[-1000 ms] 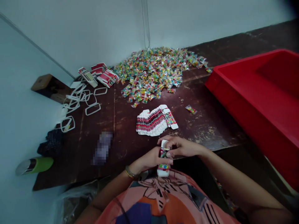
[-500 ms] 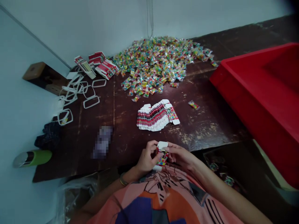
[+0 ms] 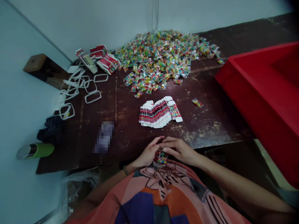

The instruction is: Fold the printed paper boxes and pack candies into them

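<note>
Close to my body at the table's front edge, a small printed carton (image 3: 161,158) with a red, multicoloured face is held between both hands. My left hand (image 3: 149,153) closes around its left side. My right hand (image 3: 177,150) bends over its top end, fingers at the upper edge. The fingers hide the carton's top. Beyond my hands lies a fanned row of flat cartons (image 3: 155,114) with white flaps; the rightmost carton (image 3: 175,111) shows its colourful face. A single clear candy packet (image 3: 197,102) lies to their right.
A big heap of candy packets (image 3: 158,59) lies against the wall. A red tray (image 3: 257,90) stands at right. On the left are white bands (image 3: 93,96), carton bundles (image 3: 108,63), a wooden box (image 3: 45,71), a green bottle (image 3: 43,150), dark cloth (image 3: 50,129) and a blurred flat item (image 3: 104,137).
My right hand has moved over the carton's top, and the white flap that stood up there is now out of sight. The whole view has shifted slightly.
</note>
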Motion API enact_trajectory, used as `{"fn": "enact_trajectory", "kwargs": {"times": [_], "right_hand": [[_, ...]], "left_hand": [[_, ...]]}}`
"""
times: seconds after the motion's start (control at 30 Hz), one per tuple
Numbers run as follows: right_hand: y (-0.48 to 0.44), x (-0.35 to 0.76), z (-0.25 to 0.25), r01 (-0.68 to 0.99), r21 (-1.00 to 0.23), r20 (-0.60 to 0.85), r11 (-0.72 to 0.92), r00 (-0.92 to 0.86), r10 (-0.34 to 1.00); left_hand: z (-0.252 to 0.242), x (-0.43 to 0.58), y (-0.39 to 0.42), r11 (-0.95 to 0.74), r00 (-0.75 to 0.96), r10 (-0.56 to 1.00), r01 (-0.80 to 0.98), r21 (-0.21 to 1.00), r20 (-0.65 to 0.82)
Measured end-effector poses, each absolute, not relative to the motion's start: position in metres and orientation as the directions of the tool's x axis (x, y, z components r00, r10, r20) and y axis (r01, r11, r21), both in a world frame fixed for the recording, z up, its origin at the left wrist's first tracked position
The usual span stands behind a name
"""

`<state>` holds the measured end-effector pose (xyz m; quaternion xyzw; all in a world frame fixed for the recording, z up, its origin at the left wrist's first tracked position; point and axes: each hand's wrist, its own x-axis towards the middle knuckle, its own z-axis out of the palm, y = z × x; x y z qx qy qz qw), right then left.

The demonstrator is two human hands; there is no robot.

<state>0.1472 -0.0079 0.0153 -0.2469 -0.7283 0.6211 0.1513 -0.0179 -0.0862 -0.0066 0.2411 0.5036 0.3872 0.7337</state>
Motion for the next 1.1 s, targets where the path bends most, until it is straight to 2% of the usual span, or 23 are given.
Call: {"fn": "enact_trajectory", "kwargs": {"times": [0.17,0.23,0.37,0.43,0.53,0.63,0.7,0.8,0.9,0.93,1.0,1.03,1.1], "right_hand": [[-0.01,0.144,0.006,0.224,-0.972,-0.221,-0.071,-0.771,0.597],[-0.009,0.145,0.003,0.226,-0.972,-0.218,-0.063,-0.772,0.597],[-0.014,0.152,0.004,0.199,-0.934,-0.016,0.296,-0.852,0.524],[-0.016,0.155,0.002,0.214,-0.887,0.026,0.41,-0.863,0.505],[-0.012,0.157,-0.003,0.224,-0.928,-0.014,0.296,-0.817,0.576],[-0.007,0.155,-0.006,0.184,-0.971,-0.06,0.155,-0.809,0.585],[-0.011,0.154,-0.003,0.179,-0.952,-0.012,0.248,-0.833,0.553],[-0.02,0.153,0.005,0.158,-0.842,0.105,0.517,-0.89,0.443],[-0.001,0.156,0.005,0.122,-0.744,0.141,0.657,-0.932,0.333],[0.017,0.161,0.002,0.18,-0.698,0.139,0.693,-0.915,0.378],[0.067,0.176,-0.006,0.423,-0.562,0.164,0.711,-0.786,0.597],[0.094,0.187,-0.011,0.61,-0.454,0.194,0.649,-0.643,0.741],[0.138,0.211,-0.022,0.743,-0.388,0.213,0.545,-0.503,0.837]], "left_hand": [[-0.013,-0.019,-0.089,0.611,0.33,0.789,-0.507,0.608,-0.518],[-0.014,-0.02,-0.092,0.602,0.368,0.797,-0.528,0.599,-0.478],[-0.016,-0.025,-0.097,0.595,0.341,0.801,-0.374,0.711,-0.491],[-0.018,-0.028,-0.098,0.602,0.341,0.793,-0.312,0.735,-0.504],[-0.017,-0.03,-0.095,0.6,0.366,0.786,-0.256,0.758,-0.499],[-0.015,-0.03,-0.093,0.596,0.388,0.786,-0.268,0.757,-0.481],[-0.016,-0.03,-0.093,0.606,0.401,0.781,-0.307,0.733,-0.478],[-0.017,-0.029,-0.094,0.611,0.422,0.781,-0.358,0.706,-0.461],[-0.014,-0.029,-0.091,0.556,0.374,0.821,-0.348,0.755,-0.432],[-0.011,-0.03,-0.089,0.545,0.346,0.828,-0.309,0.78,-0.441],[-0.002,-0.036,-0.084,0.528,0.297,0.831,-0.154,0.836,-0.47],[0.003,-0.042,-0.082,0.508,0.279,0.834,-0.05,0.86,-0.477],[0.013,-0.06,-0.081,0.446,0.253,0.845,0.154,0.882,-0.472]]}}
